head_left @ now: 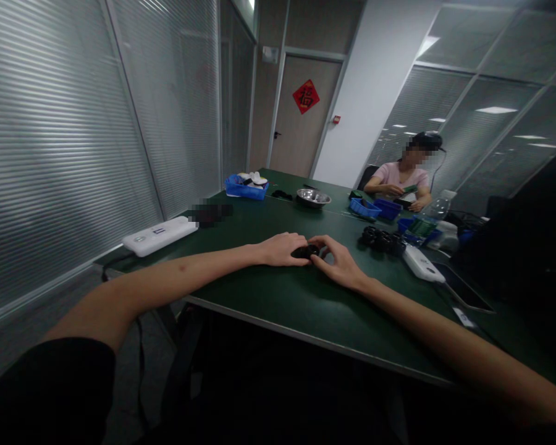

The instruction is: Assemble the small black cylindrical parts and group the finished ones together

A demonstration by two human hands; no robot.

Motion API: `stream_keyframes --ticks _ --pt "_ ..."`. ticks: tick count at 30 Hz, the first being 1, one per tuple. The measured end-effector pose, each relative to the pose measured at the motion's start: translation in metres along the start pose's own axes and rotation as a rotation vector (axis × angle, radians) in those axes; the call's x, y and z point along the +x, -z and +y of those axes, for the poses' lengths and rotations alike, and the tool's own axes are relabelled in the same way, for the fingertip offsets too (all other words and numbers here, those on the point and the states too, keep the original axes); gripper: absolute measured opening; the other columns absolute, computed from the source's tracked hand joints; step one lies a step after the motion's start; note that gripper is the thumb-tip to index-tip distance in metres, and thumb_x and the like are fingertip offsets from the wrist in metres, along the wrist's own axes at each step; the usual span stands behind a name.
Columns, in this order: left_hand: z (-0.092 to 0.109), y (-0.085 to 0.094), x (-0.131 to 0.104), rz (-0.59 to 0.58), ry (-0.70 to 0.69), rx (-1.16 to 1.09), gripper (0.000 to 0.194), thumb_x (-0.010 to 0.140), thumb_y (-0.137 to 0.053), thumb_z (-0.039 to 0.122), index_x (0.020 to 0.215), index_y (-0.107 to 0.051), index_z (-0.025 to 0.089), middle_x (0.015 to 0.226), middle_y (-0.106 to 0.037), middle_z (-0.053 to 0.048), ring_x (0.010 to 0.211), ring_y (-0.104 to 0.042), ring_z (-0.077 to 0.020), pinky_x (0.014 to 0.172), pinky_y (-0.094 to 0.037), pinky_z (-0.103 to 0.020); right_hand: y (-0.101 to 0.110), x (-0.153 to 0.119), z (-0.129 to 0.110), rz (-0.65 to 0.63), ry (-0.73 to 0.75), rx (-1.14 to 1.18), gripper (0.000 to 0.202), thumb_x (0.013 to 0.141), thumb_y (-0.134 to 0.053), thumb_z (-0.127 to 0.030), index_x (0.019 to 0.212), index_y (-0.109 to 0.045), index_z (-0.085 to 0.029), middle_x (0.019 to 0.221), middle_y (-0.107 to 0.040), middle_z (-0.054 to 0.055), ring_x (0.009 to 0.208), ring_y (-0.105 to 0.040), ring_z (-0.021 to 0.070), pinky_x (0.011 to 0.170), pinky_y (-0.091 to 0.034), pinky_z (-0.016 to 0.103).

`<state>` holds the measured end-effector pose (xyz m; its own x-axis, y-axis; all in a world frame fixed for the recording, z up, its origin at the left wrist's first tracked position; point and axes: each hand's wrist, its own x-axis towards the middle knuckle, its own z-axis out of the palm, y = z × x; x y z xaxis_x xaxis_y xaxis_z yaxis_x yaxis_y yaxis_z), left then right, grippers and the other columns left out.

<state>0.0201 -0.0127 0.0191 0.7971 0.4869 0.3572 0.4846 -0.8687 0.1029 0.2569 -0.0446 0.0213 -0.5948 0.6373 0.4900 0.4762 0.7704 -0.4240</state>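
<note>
Near the middle of the green table point(259, 290), a small black object point(304, 251) lies between my two hands. My left hand point(285, 249) is closed around its left side, the fingers over it and the thumb along the near side. From the right, my right hand point(336, 261) pinches the other end with thumb and fingertips. The object's exact shape is mostly hidden by the fingers. To the right of my right hand sits a cluster of black round parts point(382, 240).
A metal bowl point(313, 198) and a filled blue basket point(246, 187) stand farther back. White devices lie left point(161, 236) and right point(421, 264), beside a tablet point(463, 287). A bottle point(429, 219) and blue trays point(365, 209) are at right; a person point(403, 179) sits behind.
</note>
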Motion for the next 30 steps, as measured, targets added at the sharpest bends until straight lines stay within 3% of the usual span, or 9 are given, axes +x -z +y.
stream_keyframes --ticks 10,17,24,30 --pt "0.0033 0.0037 0.0004 -0.012 0.019 -0.006 0.046 0.099 -0.053 0.058 0.112 -0.063 0.015 0.110 -0.067 -0.010 0.097 -0.063 -0.0241 0.084 -0.046 -0.035 -0.0014 -0.0001 0.0010 0.081 -0.027 -0.026 0.040 0.094 -0.067 -0.041 0.128 -0.058 -0.023 0.107 -0.066 0.007 0.094 -0.066 0.0249 0.076 -0.057 0.039" --pt "0.0023 0.0035 0.0007 -0.018 0.018 -0.030 0.047 0.098 -0.053 0.058 0.114 -0.064 0.015 0.111 -0.068 -0.010 0.099 -0.063 -0.0247 0.086 -0.046 -0.036 0.0010 -0.0008 -0.0019 0.019 0.011 0.012 0.035 0.096 -0.062 -0.036 0.128 -0.057 -0.023 0.115 -0.067 0.009 0.101 -0.066 0.0266 0.083 -0.058 0.042" --pt "0.0029 0.0043 -0.0001 -0.023 0.013 -0.018 0.044 0.099 -0.054 0.055 0.117 -0.063 0.016 0.113 -0.067 -0.010 0.100 -0.062 -0.0239 0.088 -0.045 -0.034 -0.0032 0.0002 0.0031 0.065 -0.035 -0.027 0.048 0.093 -0.068 -0.041 0.135 -0.054 -0.023 0.109 -0.065 0.008 0.093 -0.065 0.0251 0.078 -0.058 0.040" --pt "-0.0007 -0.0007 0.0006 -0.001 0.004 -0.009 0.046 0.098 -0.054 0.057 0.117 -0.064 0.016 0.114 -0.067 -0.010 0.101 -0.062 -0.0244 0.088 -0.045 -0.036 -0.0017 -0.0009 0.0037 0.034 0.005 0.010 0.045 0.093 -0.064 -0.035 0.135 -0.053 -0.023 0.115 -0.066 0.009 0.102 -0.065 0.0267 0.082 -0.059 0.041"
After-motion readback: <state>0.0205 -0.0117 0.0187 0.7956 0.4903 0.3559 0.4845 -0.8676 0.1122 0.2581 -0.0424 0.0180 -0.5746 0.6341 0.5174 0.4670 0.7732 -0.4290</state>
